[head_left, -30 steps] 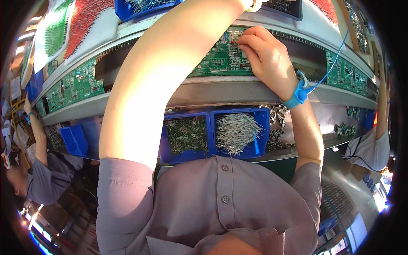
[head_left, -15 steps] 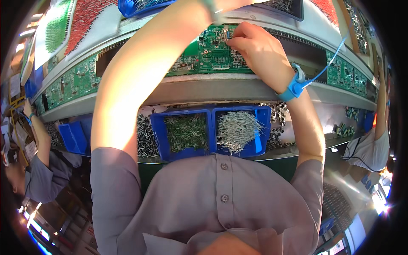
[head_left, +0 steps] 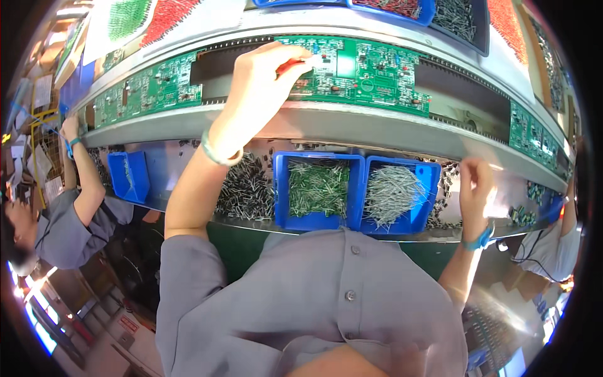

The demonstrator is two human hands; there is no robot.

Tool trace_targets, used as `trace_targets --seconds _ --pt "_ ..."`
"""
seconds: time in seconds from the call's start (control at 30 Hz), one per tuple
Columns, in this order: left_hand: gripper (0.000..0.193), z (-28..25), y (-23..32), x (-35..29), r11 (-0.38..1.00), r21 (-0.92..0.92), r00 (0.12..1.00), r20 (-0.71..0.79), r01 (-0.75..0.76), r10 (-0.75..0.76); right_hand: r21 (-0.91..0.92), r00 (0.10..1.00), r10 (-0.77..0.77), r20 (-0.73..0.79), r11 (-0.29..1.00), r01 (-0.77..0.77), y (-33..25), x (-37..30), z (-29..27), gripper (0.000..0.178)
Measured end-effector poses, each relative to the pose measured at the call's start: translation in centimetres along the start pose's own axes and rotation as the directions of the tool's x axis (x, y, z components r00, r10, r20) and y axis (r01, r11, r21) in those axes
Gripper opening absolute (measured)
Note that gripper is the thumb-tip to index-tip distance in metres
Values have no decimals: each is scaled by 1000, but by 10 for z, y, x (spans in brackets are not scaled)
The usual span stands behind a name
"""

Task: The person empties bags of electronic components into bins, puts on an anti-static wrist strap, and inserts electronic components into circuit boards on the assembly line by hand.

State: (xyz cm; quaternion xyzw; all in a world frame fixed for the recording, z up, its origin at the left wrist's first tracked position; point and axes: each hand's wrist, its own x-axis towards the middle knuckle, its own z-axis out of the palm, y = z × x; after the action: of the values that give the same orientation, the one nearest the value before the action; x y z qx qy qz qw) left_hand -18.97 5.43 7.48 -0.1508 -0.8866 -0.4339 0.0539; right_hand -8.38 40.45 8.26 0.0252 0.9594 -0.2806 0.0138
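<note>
My left hand (head_left: pixel 267 75) is over the left end of a green circuit board (head_left: pixel 383 75) that lies in a metal rail. Its thumb and fingertips are pinched together, with a reddish patch between them that I cannot make out. Many small parts stand on the board. My right hand (head_left: pixel 475 188), slightly blurred, is near me, right of a blue bin (head_left: pixel 432 198) of pale leaded components (head_left: pixel 392 191). Its fingers are curled in, and whatever they hold is hidden. Loose dark components (head_left: pixel 447 188) lie beside that hand.
A second blue bin (head_left: pixel 281 195) holds green leaded components; a heap of black components (head_left: pixel 251 188) adjoins it. More bins (head_left: pixel 392 9) stand beyond the rail. Other boards (head_left: pixel 147 91) sit along it. People work at left (head_left: pixel 69 217) and right (head_left: pixel 546 248).
My left hand has come back from the bins beyond the rail to the board. My right hand has left the board and moved nearer me, to the right of the bins. The view has shifted.
</note>
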Motion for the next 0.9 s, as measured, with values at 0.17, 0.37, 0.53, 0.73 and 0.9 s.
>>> trace_targets --seconds 0.17,0.37,0.53,0.73,0.9 --pt "10 2 -6 3 967 154 976 -50 -203 212 -248 978 -173 -114 958 141 10 -32 33 17" --pt "10 9 -15 3 945 225 967 -39 -239 253 -198 991 -125 -41 974 115 13 -34 37 17" --pt "8 7 -11 4 946 225 972 18 -232 234 -184 991 -125 -39 976 115 14 -34 37 17" --pt "8 5 -15 4 945 223 971 46 -239 235 -157 993 -113 -44 982 105 16 -35 38 18" --pt "9 4 -13 5 941 225 968 63 -252 244 -157 993 -106 -44 983 98 15 -35 37 18"
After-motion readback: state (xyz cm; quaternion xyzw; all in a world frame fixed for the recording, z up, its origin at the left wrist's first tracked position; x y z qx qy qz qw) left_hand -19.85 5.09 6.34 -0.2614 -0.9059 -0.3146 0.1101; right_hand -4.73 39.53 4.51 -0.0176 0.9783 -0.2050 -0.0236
